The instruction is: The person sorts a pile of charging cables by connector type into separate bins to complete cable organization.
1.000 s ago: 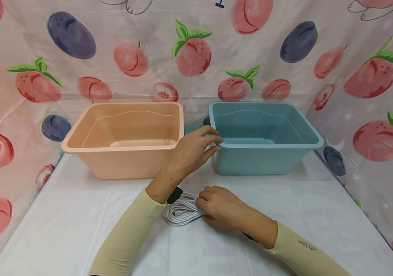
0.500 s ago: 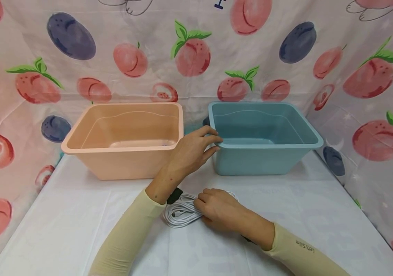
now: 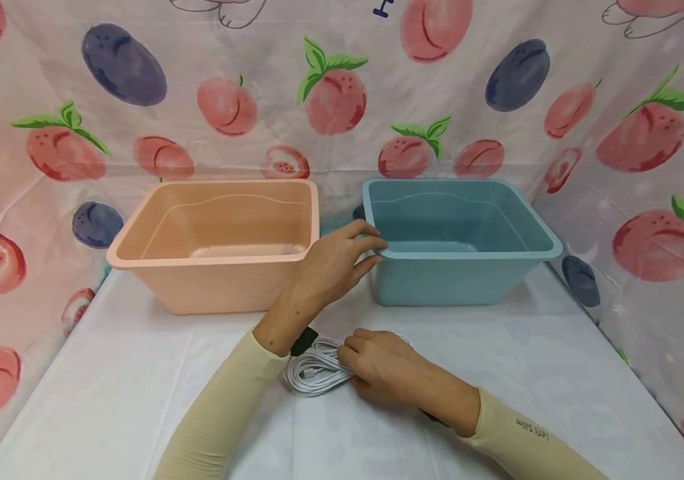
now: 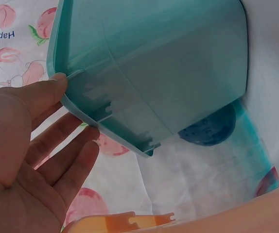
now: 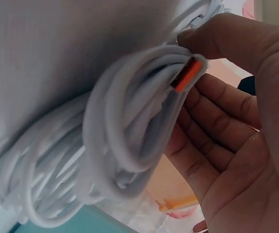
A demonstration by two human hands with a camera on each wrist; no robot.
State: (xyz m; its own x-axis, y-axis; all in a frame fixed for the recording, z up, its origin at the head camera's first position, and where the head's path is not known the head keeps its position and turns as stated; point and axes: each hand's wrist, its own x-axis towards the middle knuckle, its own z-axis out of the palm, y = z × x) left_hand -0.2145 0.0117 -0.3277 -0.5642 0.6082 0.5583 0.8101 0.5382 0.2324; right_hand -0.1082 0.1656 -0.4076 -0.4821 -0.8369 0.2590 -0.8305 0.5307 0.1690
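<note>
Head view: two rectangular plastic tubs, peach tub (image 3: pixel 216 237) beside left hand (image 3: pixel 333 263), teal tub (image 3: pixel 459 233) touched at near rim corner by relaxed, straight fingers. Both tubs look empty. One coiled white cable bundle (image 3: pixel 315 367) on white tablecloth (image 3: pixel 108 393) under right hand (image 3: pixel 381 363), fingers curled round coil; orange-tipped plug (image 5: pixel 185 75) against thumb.

1. You have two plastic tubs on the table: one peach tub (image 3: pixel 216 240) and one blue tub (image 3: pixel 462 233).
2. You have one coiled white cable (image 3: pixel 315 370), with one orange-tipped plug (image 5: pixel 187 75) showing.
3. You have two hands in view: the left hand (image 3: pixel 336 263) and the right hand (image 3: pixel 381 363).
</note>
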